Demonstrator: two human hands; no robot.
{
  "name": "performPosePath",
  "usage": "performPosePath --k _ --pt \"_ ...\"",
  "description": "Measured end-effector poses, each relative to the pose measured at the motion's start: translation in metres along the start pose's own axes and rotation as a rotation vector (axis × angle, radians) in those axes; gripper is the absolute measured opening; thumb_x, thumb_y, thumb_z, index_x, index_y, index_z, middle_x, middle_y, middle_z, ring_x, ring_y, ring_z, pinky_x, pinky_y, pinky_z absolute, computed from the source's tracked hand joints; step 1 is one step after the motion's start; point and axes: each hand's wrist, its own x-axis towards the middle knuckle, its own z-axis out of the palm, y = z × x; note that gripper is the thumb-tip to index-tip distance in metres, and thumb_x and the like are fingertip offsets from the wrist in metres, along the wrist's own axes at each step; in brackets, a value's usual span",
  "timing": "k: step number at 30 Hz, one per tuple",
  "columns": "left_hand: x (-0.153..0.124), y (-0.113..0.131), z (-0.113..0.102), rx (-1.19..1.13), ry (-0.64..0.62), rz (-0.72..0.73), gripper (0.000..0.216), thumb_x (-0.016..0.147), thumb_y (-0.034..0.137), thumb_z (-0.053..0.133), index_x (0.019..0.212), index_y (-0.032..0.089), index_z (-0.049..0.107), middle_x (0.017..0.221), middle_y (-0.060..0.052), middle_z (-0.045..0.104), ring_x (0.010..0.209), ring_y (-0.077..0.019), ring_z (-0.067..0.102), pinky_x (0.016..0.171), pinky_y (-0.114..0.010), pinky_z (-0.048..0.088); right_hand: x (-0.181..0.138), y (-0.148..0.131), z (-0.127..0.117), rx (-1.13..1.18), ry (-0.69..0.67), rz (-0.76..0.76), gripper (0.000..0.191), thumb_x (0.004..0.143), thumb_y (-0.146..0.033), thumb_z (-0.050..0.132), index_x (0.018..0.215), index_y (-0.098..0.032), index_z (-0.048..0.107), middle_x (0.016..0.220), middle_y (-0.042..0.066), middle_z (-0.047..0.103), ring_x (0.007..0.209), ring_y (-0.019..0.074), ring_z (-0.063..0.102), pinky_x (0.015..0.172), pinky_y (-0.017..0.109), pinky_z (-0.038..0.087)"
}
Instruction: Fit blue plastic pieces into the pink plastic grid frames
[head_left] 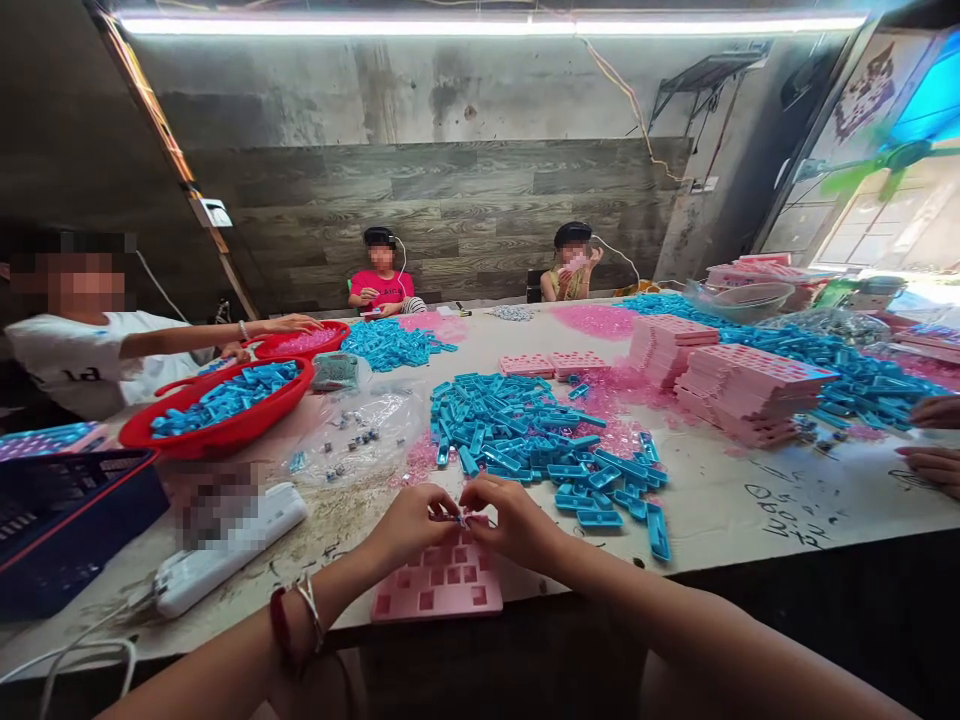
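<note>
Close together at the table's front edge, my left hand (409,522) and my right hand (517,522) pinch a small part (463,519) between their fingertips. The part is mostly covered by the fingers, and its kind cannot be made out. Under the hands lies a pink board (452,602) with rows of square cut-outs, its front edge at the table edge. Just beyond my hands spreads a heap of shiny blue trough-shaped pieces (495,425). Small clear pink pieces (619,395) are scattered behind and beside that heap.
Stacked pink boards (750,395) stand to the right, near another person's hand (934,465). Leftward are a red basket (225,438) of blue pieces, a dark blue crate (75,540) and a white power strip (232,550). A plastic bag (360,430) holds small metallic parts. Three co-workers sit around the table.
</note>
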Motion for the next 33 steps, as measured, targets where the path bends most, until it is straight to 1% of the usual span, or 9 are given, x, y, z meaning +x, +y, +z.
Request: performPosePath --k 2,7,10,13,19,23,27,30,33 --pt "-0.001 0.000 -0.001 -0.009 -0.010 0.008 0.015 0.062 0.021 0.058 0.073 0.014 0.066 0.070 -0.002 0.064 0.066 -0.0141 0.058 0.061 -0.023 0.046 0.000 -0.001 0.001 -0.012 0.004 -0.005 0.014 0.066 -0.004 0.054 0.074 -0.016 0.054 0.074 0.002 0.057 0.070 0.0123 0.052 0.065 0.023 0.040" --pt "-0.003 -0.002 -0.003 -0.055 -0.041 0.056 0.018 0.064 0.021 0.058 0.079 0.014 0.064 0.074 -0.002 0.065 0.067 -0.0139 0.058 0.061 -0.023 0.046 -0.001 -0.001 0.005 0.014 0.009 0.003 0.012 0.068 -0.006 0.056 0.075 -0.016 0.055 0.076 0.002 0.058 0.072 0.0124 0.053 0.065 0.022 0.040" --pt "-0.004 -0.003 -0.003 -0.072 -0.032 0.054 0.018 0.064 0.018 0.057 0.080 0.013 0.063 0.075 -0.002 0.065 0.067 -0.0138 0.058 0.062 -0.023 0.046 0.000 -0.001 0.007 0.023 0.000 0.006 0.015 0.067 -0.004 0.055 0.075 -0.016 0.056 0.074 0.001 0.058 0.071 0.0117 0.053 0.064 0.021 0.039" --pt "-0.004 -0.003 -0.003 -0.081 -0.025 0.059 0.017 0.062 0.015 0.057 0.079 0.013 0.063 0.075 -0.002 0.065 0.069 -0.0144 0.059 0.065 -0.024 0.047 0.000 0.000 0.008 0.022 -0.009 0.021 0.014 0.066 -0.004 0.055 0.075 -0.015 0.056 0.074 0.001 0.059 0.070 0.0117 0.053 0.063 0.021 0.039" --pt "-0.005 -0.001 -0.005 -0.096 -0.019 0.059 0.017 0.063 0.017 0.059 0.078 0.013 0.063 0.075 -0.002 0.065 0.069 -0.0147 0.060 0.064 -0.024 0.047 0.000 0.004 0.009 0.018 -0.027 0.047 0.013 0.066 -0.005 0.056 0.072 -0.015 0.059 0.072 0.001 0.061 0.069 0.0119 0.055 0.064 0.022 0.040" --pt "-0.007 0.003 -0.008 -0.028 -0.024 0.080 0.018 0.070 0.022 0.055 0.081 0.015 0.068 0.078 -0.003 0.068 0.073 -0.0156 0.061 0.067 -0.023 0.046 0.001 0.007 0.008 0.059 -0.042 0.021 0.011 0.067 -0.006 0.058 0.071 -0.015 0.062 0.074 0.003 0.063 0.071 0.0126 0.057 0.065 0.022 0.042" --pt "-0.009 0.005 -0.008 0.071 -0.035 0.146 0.022 0.075 0.024 0.051 0.083 0.018 0.070 0.080 -0.002 0.070 0.071 -0.0147 0.061 0.066 -0.021 0.044 0.002 0.011 0.007 0.078 -0.047 -0.009 0.011 0.066 -0.004 0.059 0.068 -0.014 0.064 0.071 0.004 0.063 0.065 0.0118 0.057 0.061 0.021 0.043" --pt "-0.008 0.005 -0.008 0.119 -0.028 0.161 0.022 0.076 0.025 0.050 0.082 0.018 0.071 0.078 -0.002 0.070 0.068 -0.0142 0.060 0.064 -0.020 0.042 0.003 0.014 0.006 0.089 -0.039 -0.042 0.008 0.068 -0.008 0.062 0.069 -0.015 0.067 0.068 0.004 0.064 0.062 0.0118 0.057 0.058 0.021 0.043" --pt "-0.006 0.006 -0.008 0.124 -0.024 0.134 0.020 0.074 0.025 0.054 0.077 0.018 0.072 0.075 -0.002 0.070 0.068 -0.0142 0.060 0.063 -0.020 0.042 0.003 0.016 0.006 0.105 -0.039 -0.069 0.005 0.070 -0.013 0.063 0.071 -0.015 0.068 0.070 0.005 0.065 0.061 0.0118 0.058 0.057 0.021 0.043"
